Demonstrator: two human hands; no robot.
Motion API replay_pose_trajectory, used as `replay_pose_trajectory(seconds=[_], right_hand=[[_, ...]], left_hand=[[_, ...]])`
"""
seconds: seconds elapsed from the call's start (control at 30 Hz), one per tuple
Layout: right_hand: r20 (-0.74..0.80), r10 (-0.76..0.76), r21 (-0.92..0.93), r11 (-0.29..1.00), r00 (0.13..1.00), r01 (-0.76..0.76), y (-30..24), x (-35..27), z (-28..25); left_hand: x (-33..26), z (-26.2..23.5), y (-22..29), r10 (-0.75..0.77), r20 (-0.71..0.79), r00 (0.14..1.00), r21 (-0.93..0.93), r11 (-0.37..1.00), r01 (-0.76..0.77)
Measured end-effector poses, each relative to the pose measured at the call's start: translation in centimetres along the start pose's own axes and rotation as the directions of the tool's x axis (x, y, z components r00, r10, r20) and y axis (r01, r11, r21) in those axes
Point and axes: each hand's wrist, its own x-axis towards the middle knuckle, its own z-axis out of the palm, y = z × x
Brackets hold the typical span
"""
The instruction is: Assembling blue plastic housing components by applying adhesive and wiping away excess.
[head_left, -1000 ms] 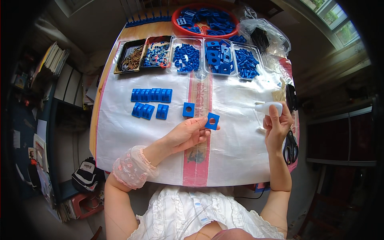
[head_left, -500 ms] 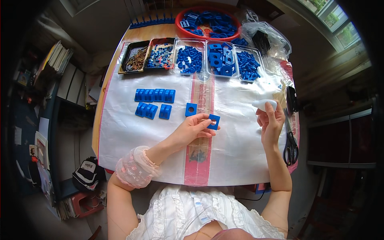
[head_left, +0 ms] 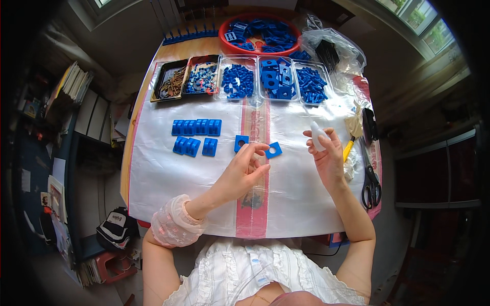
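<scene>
Near the middle of the worktop [head_left: 301,204], our left hand [head_left: 240,171] has thumb and forefinger parted with nothing gripped; its forefinger is at a corner of a square blue plate [head_left: 278,149], and we cannot tell whether it touches. A second blue plate [head_left: 244,137] lies just beyond that hand. Toward the right edge, our right hand [head_left: 329,154] has thumb and fingers closed around a small white bottle [head_left: 317,134], nozzle toward the far edge. Nearer the left edge lie seven blue blocks [head_left: 189,127] in two rows.
</scene>
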Motion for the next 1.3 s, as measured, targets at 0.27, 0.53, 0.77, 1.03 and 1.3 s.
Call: replay_pose_trajectory(seconds=[0.27, 0.53, 0.77, 1.03, 1.3], right_hand=[[0.410, -0.323, -0.591, 0.619, 0.853, 0.518, 3.2, -3.9, 3.1], [0.550, -0.424, -0.630, 0.355, 0.720, 0.691, 3.9, -4.6, 4.4], [0.538, -0.388, -0.704, 0.282, 0.748, 0.652, 3.9, -5.2, 4.3], [0.641, -0.352, -0.610, 0.305, 0.682, 0.731, 3.8, -5.1, 4.6], [0.692, -0.368, -0.668, -0.002, 0.621, 0.744, -0.3, -3.8, 4.5]], left_hand=[[0.6, 0.2, -0.2, 0.029, -0.086, 0.996, -0.376, 0.925, -0.059], [0.1, 2.1, -1.0, -0.033, 0.009, 0.999, -0.448, 0.894, 0.034], [-0.4, 2.7, 0.1, -0.061, 0.030, 0.998, -0.454, 0.889, 0.068], [-0.6, 2.8, -0.6, -0.113, -0.042, 0.993, -0.589, 0.805, 0.066], [0.3, 1.6, -0.5, -0.132, -0.074, 0.989, -0.669, 0.741, 0.049]])
